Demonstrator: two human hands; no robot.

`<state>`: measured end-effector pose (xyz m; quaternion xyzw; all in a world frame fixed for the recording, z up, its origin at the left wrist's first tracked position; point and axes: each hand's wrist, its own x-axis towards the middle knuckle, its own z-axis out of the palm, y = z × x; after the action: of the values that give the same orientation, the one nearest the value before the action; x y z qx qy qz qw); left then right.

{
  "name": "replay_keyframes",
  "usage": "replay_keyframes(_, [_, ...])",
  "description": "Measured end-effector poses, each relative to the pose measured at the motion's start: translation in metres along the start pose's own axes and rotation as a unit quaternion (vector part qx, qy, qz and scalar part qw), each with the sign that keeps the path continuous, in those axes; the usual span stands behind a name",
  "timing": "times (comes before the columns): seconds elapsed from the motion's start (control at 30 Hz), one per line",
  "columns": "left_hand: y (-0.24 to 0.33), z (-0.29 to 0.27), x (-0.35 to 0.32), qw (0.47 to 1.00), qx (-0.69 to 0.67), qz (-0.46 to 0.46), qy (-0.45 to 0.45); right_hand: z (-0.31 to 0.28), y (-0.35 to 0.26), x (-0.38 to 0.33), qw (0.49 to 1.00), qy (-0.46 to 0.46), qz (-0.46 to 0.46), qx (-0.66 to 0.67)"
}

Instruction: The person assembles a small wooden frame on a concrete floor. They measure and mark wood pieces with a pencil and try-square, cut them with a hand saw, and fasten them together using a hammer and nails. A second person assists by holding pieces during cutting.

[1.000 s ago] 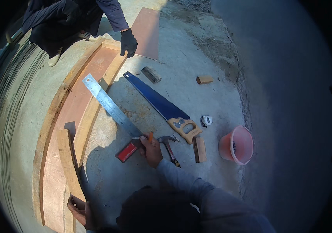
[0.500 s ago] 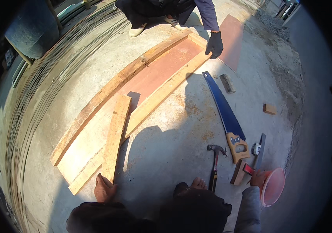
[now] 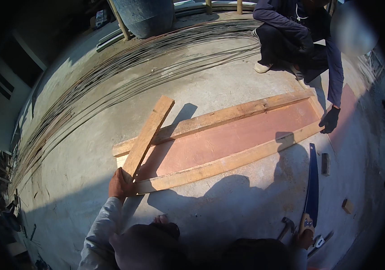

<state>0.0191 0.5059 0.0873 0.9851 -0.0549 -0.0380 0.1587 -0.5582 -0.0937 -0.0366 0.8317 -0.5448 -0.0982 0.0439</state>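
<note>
My left hand [image 3: 119, 183] is closed round the near end of a short wooden plank [image 3: 151, 135], which slants across the left end of a long wooden frame [image 3: 228, 163]. Inside the frame shows a reddish-brown panel [image 3: 233, 139]. At the lower right, my right hand [image 3: 306, 239] is closed on the wooden handle of a handsaw [image 3: 312, 189]; its fingers are partly hidden. The blue blade points away from me. A hammer [image 3: 286, 226] is close by on the left, and a tape measure [image 3: 320, 241] on the right.
A crouching co-worker's black-gloved hand [image 3: 330, 120] rests on the frame's far right corner. Two small wood blocks [image 3: 325, 164] lie right of the saw. Long thin rods [image 3: 156, 49] stretch across the ground behind, near a large dark barrel [image 3: 145, 18].
The view has swung left. My left hand has carried the plank to the frame's left end. My right hand has gone from the red-handled tool by the bucket to the handsaw's handle.
</note>
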Motion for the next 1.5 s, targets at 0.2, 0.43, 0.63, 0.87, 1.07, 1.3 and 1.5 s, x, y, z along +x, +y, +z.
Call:
replay_keyframes(0.2, [-0.018, 0.013, 0.026, 0.999, -0.017, -0.034, -0.02, 0.015, 0.021, -0.003, 0.984, 0.069, -0.03, 0.161])
replay_keyframes(0.43, [-0.022, 0.003, 0.04, 0.997, -0.027, -0.072, -0.028, -0.101, 0.022, -0.061, 0.897, -0.004, -0.088, 0.433])
replay_keyframes(0.63, [0.007, 0.011, 0.095, 0.992, -0.073, 0.086, 0.054, -0.239, -0.159, -0.043, 0.821, -0.153, -0.27, 0.48])
replay_keyframes(0.87, [0.053, 0.052, 0.166, 0.997, -0.059, 0.034, 0.027, -0.378, -0.412, 0.01, 0.637, -0.351, -0.502, 0.467])
replay_keyframes(1.07, [0.053, 0.061, 0.157, 0.995, -0.065, 0.027, 0.068, -0.44, -0.519, -0.007, 0.717, -0.317, -0.495, 0.375])
replay_keyframes(1.3, [0.06, 0.053, 0.168, 0.997, -0.067, -0.027, -0.02, -0.4, -0.556, 0.008, 0.653, -0.284, -0.583, 0.391])
replay_keyframes(1.5, [0.073, 0.062, 0.176, 0.99, 0.016, -0.104, -0.096, -0.319, -0.559, 0.021, 0.585, -0.238, -0.612, 0.477])
